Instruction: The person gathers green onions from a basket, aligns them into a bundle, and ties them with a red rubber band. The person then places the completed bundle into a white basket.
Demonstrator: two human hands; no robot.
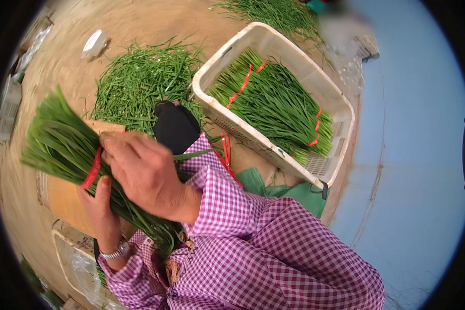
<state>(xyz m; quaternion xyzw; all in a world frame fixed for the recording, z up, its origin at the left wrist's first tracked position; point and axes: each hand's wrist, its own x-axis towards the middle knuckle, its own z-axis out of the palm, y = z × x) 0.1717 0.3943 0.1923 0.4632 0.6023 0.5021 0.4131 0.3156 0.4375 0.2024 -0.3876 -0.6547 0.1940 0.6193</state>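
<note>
A thick bunch of green chives (68, 135) slants across in front of my body, its cut end pointing to the upper left and slightly blurred. A red band (93, 169) runs across it. My left hand (100, 201), with a metal watch on the wrist, holds the bunch from below, thumb beside the band. Curled fingers of my right hand (143, 170) press on the bunch where the band's upper end meets them; the fingertips are partly hidden. Leaves trail below toward my checked clothing.
A white plastic crate (271, 153) at the upper right holds several banded chive bunches (275, 104). Loose leaf trimmings (139, 81) lie heaped beside it, near a black shoe (176, 126). Red ties (226, 149) hang near my sleeve. A wooden board (68, 201) is at left, a blue wall (414, 116) at right.
</note>
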